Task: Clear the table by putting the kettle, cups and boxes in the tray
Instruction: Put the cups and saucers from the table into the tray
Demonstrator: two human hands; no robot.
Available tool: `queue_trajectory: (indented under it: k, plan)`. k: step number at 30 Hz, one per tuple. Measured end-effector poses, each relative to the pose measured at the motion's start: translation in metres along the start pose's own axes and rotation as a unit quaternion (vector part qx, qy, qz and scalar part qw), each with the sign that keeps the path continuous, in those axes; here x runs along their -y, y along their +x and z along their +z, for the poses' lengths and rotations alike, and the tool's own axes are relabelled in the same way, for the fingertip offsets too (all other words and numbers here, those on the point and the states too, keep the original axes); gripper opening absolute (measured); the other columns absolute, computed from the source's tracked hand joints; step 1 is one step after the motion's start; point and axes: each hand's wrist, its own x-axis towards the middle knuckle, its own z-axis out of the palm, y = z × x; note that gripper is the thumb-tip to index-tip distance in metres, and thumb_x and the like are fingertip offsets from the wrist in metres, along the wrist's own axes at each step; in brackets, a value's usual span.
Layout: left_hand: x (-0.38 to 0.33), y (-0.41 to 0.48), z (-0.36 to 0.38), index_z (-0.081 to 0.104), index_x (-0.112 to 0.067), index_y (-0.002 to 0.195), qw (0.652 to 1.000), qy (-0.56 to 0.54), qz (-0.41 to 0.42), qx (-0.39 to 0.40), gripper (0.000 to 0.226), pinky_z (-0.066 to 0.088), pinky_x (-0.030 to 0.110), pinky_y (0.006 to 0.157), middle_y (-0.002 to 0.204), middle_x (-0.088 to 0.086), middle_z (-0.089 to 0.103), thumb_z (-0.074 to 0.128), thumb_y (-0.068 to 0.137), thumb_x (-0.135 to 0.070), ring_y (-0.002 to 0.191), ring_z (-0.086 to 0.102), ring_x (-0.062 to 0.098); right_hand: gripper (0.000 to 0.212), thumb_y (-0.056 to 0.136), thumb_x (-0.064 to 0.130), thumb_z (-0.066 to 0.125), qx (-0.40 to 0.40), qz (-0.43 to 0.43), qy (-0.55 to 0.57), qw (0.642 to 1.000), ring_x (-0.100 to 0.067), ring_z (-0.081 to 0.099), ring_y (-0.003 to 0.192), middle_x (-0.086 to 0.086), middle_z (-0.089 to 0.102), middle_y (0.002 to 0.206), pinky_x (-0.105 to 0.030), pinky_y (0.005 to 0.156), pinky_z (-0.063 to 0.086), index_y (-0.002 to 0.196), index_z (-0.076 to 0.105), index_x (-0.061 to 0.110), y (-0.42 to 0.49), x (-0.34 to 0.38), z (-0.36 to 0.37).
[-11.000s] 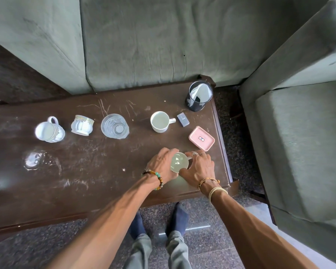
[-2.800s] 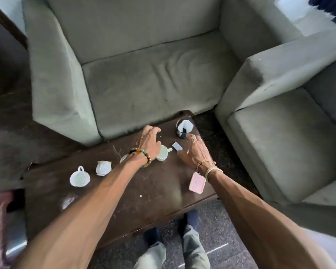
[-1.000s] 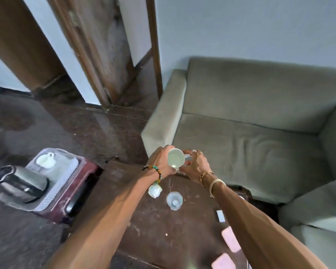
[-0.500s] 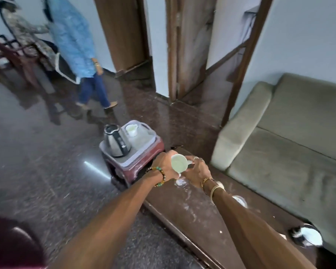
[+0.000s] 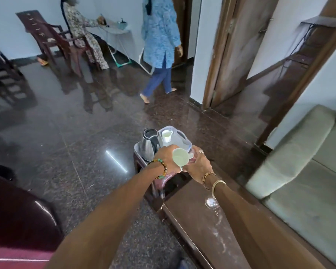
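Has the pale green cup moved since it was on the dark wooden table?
Yes. The pale green cup, held in both hands, has left the dark wooden table and now hangs above the clear plastic tray beside the steel kettle.

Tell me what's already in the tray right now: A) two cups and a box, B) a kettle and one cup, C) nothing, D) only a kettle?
B: the kettle and one white cup stand in the tray, while both hands, left hand and right hand, hold a second cup above its near edge.
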Motion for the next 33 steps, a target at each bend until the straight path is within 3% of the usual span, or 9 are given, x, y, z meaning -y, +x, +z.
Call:
queue_trajectory:
  k: [4,8,11,13,19,24,26,30,33]
  plan:
    - [0.017,0.044,0.000,0.059,-0.027,0.112,0.999,0.010,-0.027,0.016,0.062,0.055,0.032,0.080,0.105,0.000,0.070,0.082,0.055,-0.032,0.097,0.067,0.025,0.087,0.068,0.027,0.082,0.006,0.017,0.030,0.999,-0.014,0.060,0.097,0.006,0.062,0.115,-0.022,0.081,0.045,0.142,0.036,0.022,0.053,-0.002,0.018]
    - [0.024,0.087,-0.010,0.058,-0.025,0.116,0.999,0.012,-0.046,0.012,0.065,0.054,0.029,0.080,0.106,-0.001,0.070,0.083,0.057,-0.033,0.099,0.067,0.022,0.089,0.068,0.026,0.081,0.016,0.036,0.022,0.999,-0.016,0.058,0.101,0.002,0.060,0.124,-0.023,0.081,0.044,0.143,0.035,0.019,0.103,0.007,0.018]
    - [0.029,0.114,-0.021,0.050,-0.025,0.131,0.997,-0.020,-0.077,0.012,0.078,0.051,0.034,0.093,0.120,-0.002,0.064,0.084,0.060,-0.034,0.112,0.060,0.023,0.092,0.065,0.026,0.081,0.022,0.038,0.030,0.999,-0.012,0.054,0.097,0.004,0.059,0.124,-0.022,0.081,0.041,0.144,0.034,0.021,0.136,0.017,0.014]
    - [0.031,0.133,-0.028,0.049,-0.025,0.132,0.996,-0.038,-0.081,0.005,0.079,0.050,0.034,0.096,0.123,-0.003,0.062,0.085,0.062,-0.033,0.115,0.058,0.023,0.089,0.064,0.027,0.081,0.017,0.050,0.038,0.998,-0.014,0.056,0.098,0.005,0.060,0.122,-0.023,0.081,0.042,0.141,0.037,0.022,0.156,0.021,0.013]
    - [0.045,0.183,-0.035,0.054,-0.027,0.122,0.993,-0.088,-0.075,-0.001,0.073,0.044,0.025,0.082,0.115,-0.005,0.065,0.088,0.058,-0.026,0.109,0.060,0.021,0.073,0.067,0.027,0.082,0.013,0.094,0.075,0.993,-0.016,0.066,0.097,0.007,0.065,0.106,-0.037,0.091,0.053,0.132,0.051,0.017,0.206,0.017,0.032]
    - [0.073,0.227,-0.011,0.047,-0.027,0.131,0.990,-0.081,-0.091,0.073,0.085,0.049,0.028,0.086,0.124,-0.001,0.061,0.087,0.057,-0.033,0.112,0.059,0.022,0.070,0.071,0.016,0.072,0.015,0.139,0.068,0.988,-0.022,0.068,0.100,0.000,0.071,0.109,-0.043,0.094,0.053,0.137,0.051,0.018,0.243,0.004,0.062]
    - [0.084,0.244,-0.002,0.046,-0.028,0.131,0.985,-0.091,-0.096,0.106,0.084,0.049,0.026,0.080,0.119,-0.002,0.063,0.085,0.056,-0.031,0.107,0.060,0.020,0.066,0.072,0.011,0.067,0.005,0.157,0.065,0.985,-0.023,0.067,0.102,-0.003,0.072,0.109,-0.043,0.095,0.053,0.137,0.053,0.016,0.256,0.001,0.073]
    - [0.105,0.291,0.003,0.051,-0.028,0.126,0.974,-0.129,-0.098,0.159,0.077,0.045,0.022,0.068,0.105,-0.005,0.063,0.083,0.056,-0.023,0.095,0.060,0.015,0.045,0.071,0.008,0.061,-0.011,0.181,0.052,0.982,-0.028,0.065,0.101,-0.005,0.072,0.101,-0.044,0.091,0.054,0.114,0.068,0.019,0.294,0.002,0.089]
    - [0.116,0.320,0.006,0.051,-0.025,0.126,0.966,-0.141,-0.099,0.190,0.077,0.049,0.024,0.069,0.109,-0.001,0.065,0.083,0.057,-0.017,0.092,0.058,0.016,0.041,0.068,0.006,0.059,-0.021,0.207,0.074,0.975,-0.028,0.064,0.099,-0.006,0.071,0.097,-0.045,0.090,0.055,0.104,0.069,0.022,0.315,0.006,0.097]
